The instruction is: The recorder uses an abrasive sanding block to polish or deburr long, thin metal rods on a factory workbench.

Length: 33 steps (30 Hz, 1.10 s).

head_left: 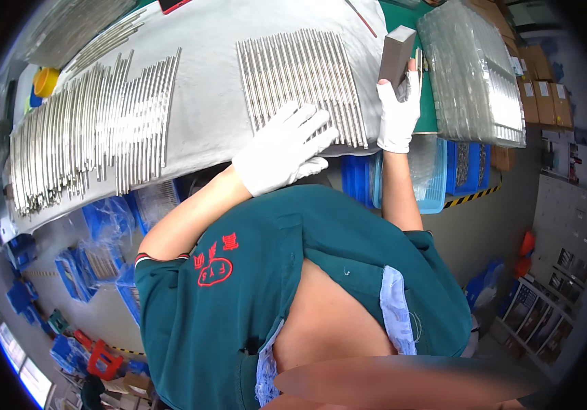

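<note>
The person leaned over the bench, both hands in white gloves. The left hand [287, 147] lay flat and spread, fingers loose and gripping nothing, pressed down on the near end of a tidy row of metal rods [304, 82]. Those rods sat side by side on a grey cloth [205, 102] that covered the bench, right in the middle of it, running from near to far.

The right hand [400, 109] was up at the right edge of the cloth, clasped around a grey block [397, 53], which stood tilted just right of the rod row. The thumb and fingers wrapped the block's lower end; its upper end stuck out clear of the glove.

Further left on the cloth, a much bigger spread of rods [88, 137] fanned out loosely, well apart from the tidy row. A yellow roll of tape [46, 80] sat at the far left, beyond that spread. To the right of the block, a stack of clear plastic bags [474, 75] holding more metal pieces rested on the green bench top [427, 116]. Below the bench edge, blue bins [468, 167] stood near the right arm, and more blue bins with plastic bags [105, 236] lay down on the floor to the left. Brown cartons [536, 89] were lined up at the far right.
</note>
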Each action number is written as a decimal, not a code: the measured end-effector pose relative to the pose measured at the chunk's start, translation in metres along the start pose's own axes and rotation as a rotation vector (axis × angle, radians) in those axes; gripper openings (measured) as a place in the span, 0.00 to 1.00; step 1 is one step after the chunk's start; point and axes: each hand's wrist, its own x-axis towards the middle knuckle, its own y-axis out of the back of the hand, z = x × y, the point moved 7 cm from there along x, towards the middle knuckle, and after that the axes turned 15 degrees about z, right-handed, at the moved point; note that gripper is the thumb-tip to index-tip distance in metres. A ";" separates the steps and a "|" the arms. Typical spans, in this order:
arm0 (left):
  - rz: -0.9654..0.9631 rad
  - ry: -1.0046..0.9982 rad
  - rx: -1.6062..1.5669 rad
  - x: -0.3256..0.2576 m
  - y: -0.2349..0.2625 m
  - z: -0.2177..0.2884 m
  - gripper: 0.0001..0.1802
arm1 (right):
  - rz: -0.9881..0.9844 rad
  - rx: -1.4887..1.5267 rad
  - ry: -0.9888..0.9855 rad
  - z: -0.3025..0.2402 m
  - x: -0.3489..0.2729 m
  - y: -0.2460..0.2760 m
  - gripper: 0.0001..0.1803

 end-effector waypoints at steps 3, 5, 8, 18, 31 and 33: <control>0.046 0.012 0.039 -0.013 0.005 -0.007 0.32 | 0.003 0.047 -0.017 0.003 0.001 0.000 0.40; 0.054 0.014 0.088 -0.016 0.005 -0.011 0.32 | 0.002 0.052 -0.034 0.005 0.001 0.000 0.40; 0.032 -0.005 0.099 -0.013 -0.001 -0.011 0.31 | -0.003 0.044 -0.050 0.004 0.001 -0.001 0.40; 0.058 0.023 0.006 -0.019 0.024 -0.007 0.30 | -0.005 0.008 -0.019 0.001 -0.002 0.000 0.40; 0.029 0.078 0.195 -0.032 0.015 -0.015 0.31 | -0.020 0.025 -0.041 -0.003 -0.001 -0.001 0.41; 0.065 0.116 0.094 -0.028 0.017 -0.014 0.32 | -0.017 0.002 -0.040 0.000 0.000 -0.001 0.41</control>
